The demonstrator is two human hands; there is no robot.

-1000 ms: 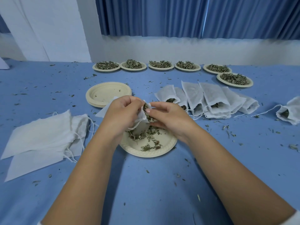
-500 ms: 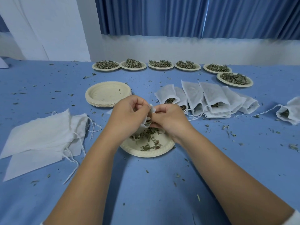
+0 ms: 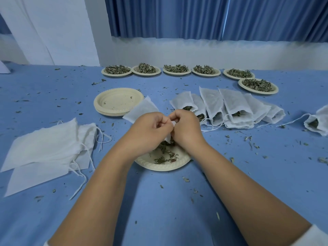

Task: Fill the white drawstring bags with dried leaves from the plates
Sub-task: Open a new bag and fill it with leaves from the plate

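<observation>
Pleated blue curtain (image 3: 213, 18) across the back, low white wall (image 3: 213, 54) below it, white pillar (image 3: 53, 29) at the left, blue-covered table (image 3: 159, 210) filling the foreground, soft even light

My left grip (image 3: 150, 132) and right grip (image 3: 186, 128) meet, fingers curled, both pinching the white bag (image 3: 142, 109); forearms converge.
</observation>
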